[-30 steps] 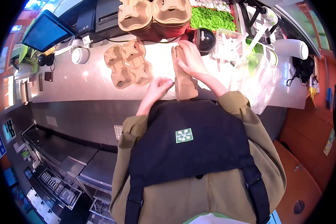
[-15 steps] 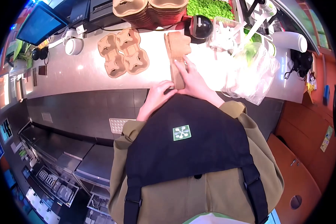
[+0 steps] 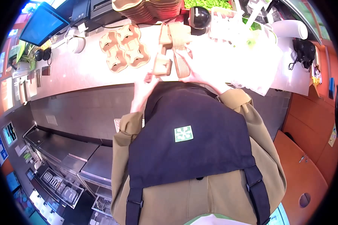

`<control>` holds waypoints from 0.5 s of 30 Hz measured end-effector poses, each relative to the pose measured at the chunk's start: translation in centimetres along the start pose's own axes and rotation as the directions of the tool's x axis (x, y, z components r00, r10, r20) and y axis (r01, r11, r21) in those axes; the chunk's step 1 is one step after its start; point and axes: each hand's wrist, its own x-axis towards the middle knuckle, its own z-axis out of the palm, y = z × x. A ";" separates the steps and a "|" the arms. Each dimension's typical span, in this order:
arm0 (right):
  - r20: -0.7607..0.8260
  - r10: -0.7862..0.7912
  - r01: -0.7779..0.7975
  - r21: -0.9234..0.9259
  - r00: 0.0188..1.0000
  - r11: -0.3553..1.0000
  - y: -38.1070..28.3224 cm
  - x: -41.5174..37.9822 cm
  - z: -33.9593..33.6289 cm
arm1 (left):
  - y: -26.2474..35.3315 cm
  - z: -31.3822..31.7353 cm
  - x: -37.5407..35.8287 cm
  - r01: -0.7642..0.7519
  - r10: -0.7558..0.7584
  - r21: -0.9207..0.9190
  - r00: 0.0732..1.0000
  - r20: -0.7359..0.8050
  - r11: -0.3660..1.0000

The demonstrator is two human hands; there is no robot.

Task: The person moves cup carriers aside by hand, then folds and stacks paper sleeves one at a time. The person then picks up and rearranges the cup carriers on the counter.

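Note:
A folded brown cardboard cup carrier (image 3: 182, 66) stands on edge near the counter's front, and my right hand (image 3: 194, 73) grips its ridged side. One half of the carrier leans out to the left, with an open gap between the two halves. My left hand (image 3: 143, 87) is at the near left corner of that leaning half, fingers curled and pinching its edge. Left of it, another cup carrier (image 3: 124, 48) lies flat on the counter with its cup wells showing.
Stacked cup carriers (image 3: 146, 12) stand at the back, beside a black rounded device (image 3: 199, 17). Clear plastic bags (image 3: 257, 69) lie at the right, washed out by glare. A monitor (image 3: 44, 24) and a stack of white lids (image 3: 76, 45) are at the left of the counter (image 3: 64, 77).
The upright carrier has come apart into two halves, the left one swung outward. My left hand has moved left with it; my right hand stays on the ridged side.

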 end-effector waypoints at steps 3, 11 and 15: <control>0.055 -0.001 0.000 0.020 0.998 1.000 0.0 0.1 0.7 | 1.3 -1.3 -0.1 -0.030 0.027 -0.011 0.974 -0.226 0.999; 0.013 0.028 -0.028 -0.023 1.000 0.999 -0.4 -0.1 1.4 | 4.1 3.6 -1.9 -0.235 0.243 0.212 0.970 -0.012 0.949; 0.006 0.013 -0.013 -0.010 1.000 1.000 0.0 -0.2 1.8 | 1.4 6.7 -1.5 -0.200 0.202 -0.075 0.979 0.018 0.977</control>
